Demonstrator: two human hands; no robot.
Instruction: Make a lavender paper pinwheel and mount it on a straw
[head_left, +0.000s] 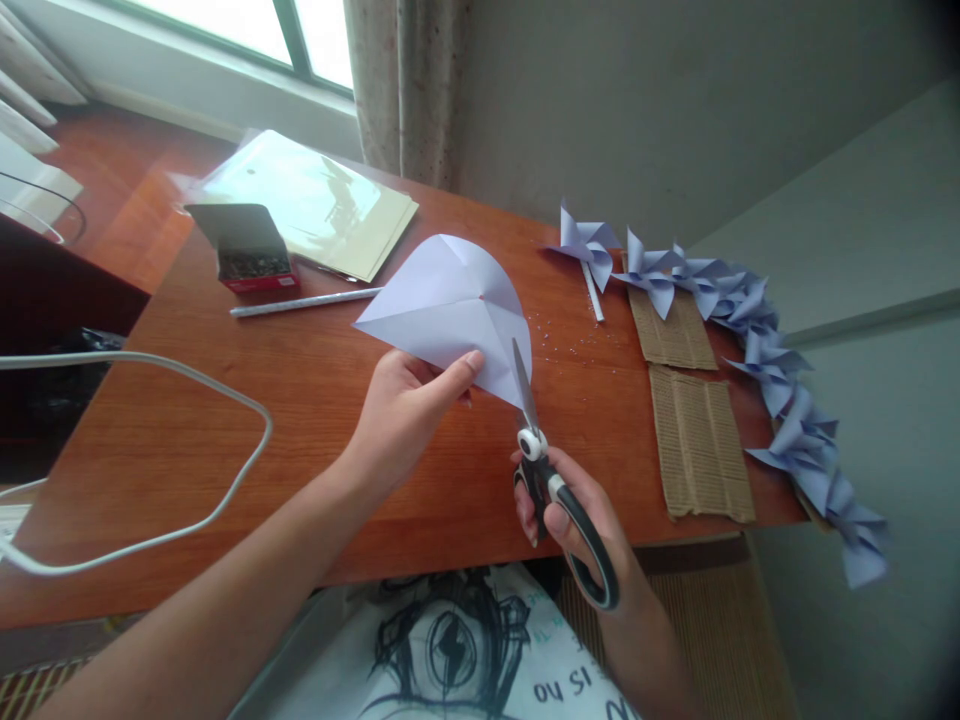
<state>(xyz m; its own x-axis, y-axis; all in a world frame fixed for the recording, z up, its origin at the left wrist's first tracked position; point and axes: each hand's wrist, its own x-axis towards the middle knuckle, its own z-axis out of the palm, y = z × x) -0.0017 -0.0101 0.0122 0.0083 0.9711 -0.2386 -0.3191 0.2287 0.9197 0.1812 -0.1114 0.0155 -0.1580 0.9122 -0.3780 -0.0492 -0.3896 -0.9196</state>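
A folded pale lilac paper sheet is pinched at its lower edge by the left hand above the reddish wooden table. At its five o'clock, black-handled scissors are gripped by the right hand, blades meeting the paper's edge.

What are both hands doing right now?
Left hand: closed, pinching the folded paper.
Right hand: closed on the scissors, blades at the paper's edge.

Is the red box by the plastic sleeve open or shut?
Open. The red box has its lid flap raised upright behind it, and dark small items, too small to identify, show inside. Neither hand touches it.
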